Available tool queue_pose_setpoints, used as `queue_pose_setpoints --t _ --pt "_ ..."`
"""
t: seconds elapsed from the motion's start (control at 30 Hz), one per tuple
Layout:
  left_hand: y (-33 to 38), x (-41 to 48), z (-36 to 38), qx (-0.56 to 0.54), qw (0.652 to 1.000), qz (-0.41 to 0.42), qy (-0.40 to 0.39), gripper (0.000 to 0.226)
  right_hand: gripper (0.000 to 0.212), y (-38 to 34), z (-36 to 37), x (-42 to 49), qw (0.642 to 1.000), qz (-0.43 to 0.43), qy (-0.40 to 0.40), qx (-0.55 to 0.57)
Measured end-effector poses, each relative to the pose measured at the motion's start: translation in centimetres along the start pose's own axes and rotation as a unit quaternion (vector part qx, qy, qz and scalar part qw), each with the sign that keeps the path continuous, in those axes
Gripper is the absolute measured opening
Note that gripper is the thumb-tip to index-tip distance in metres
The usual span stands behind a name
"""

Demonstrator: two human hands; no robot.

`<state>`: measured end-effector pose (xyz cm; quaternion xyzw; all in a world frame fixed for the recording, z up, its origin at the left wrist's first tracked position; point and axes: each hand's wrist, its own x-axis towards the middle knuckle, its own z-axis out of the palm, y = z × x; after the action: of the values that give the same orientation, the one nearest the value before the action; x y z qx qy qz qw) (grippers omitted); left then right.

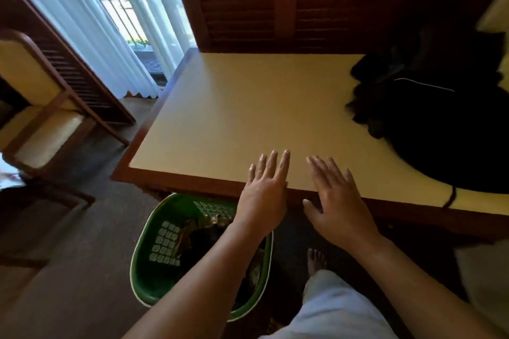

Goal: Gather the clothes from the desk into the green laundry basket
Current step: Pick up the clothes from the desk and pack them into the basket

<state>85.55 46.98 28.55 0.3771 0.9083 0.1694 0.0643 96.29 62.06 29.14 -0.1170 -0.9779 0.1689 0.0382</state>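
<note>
A cream-topped wooden desk [234, 107] fills the middle of the view. On its right end lies a heap of black clothes [440, 124], with a thin cord hanging over the front edge. Below the desk's front edge, on the floor, stands the green laundry basket [150, 270], holding some dark and patterned clothes. My left hand [264, 190] and my right hand [336, 201] are side by side at the desk's front edge, fingers straight and spread, holding nothing. My left forearm crosses over the basket.
A wooden chair [46, 118] with cream cushions stands at the left, by white curtains [91, 22] and a glass door. A dark louvred wooden panel [275, 8] backs the desk. My bare foot [315, 259] and light trouser leg are beside the basket.
</note>
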Motion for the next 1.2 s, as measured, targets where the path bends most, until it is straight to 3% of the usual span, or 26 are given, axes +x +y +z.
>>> queue_pose_setpoints --t 0.4,0.73,0.87,0.93,0.97,1.07,1.13,1.2 --pt "9.4 12.3 0.1 -0.041 0.99 0.133 -0.011 0.067 0.086 9.4 -6.3 1.6 0.986 0.138 0.089 0.006" --pt "18.3 26.1 2.4 -0.032 0.989 0.141 -0.04 0.068 0.102 25.7 -10.2 9.1 0.966 0.24 0.098 -0.019" --pt "21.0 30.1 3.2 -0.025 0.991 0.12 -0.057 0.064 0.113 31.9 -9.1 12.0 0.968 0.237 -0.011 -0.079" --pt "21.6 31.4 3.7 -0.024 0.991 0.111 -0.069 0.064 0.1 33.7 -8.2 12.7 0.966 0.232 -0.05 -0.104" --pt "21.8 31.8 4.0 -0.025 0.991 0.106 -0.072 0.063 0.083 34.2 -7.7 12.8 0.969 0.223 -0.036 -0.1" --pt "21.9 32.7 4.8 -0.041 0.993 0.091 -0.069 0.062 0.028 34.8 -8.3 13.1 0.972 0.208 0.107 -0.012" --pt "21.9 33.4 5.6 -0.059 0.992 0.092 -0.057 0.06 0.023 34.9 -10.4 13.1 0.953 0.229 0.164 0.11" --pt "22.3 34.1 6.3 -0.076 0.992 0.099 -0.029 0.056 0.034 35.4 -12.9 12.6 0.926 0.251 0.222 0.174"
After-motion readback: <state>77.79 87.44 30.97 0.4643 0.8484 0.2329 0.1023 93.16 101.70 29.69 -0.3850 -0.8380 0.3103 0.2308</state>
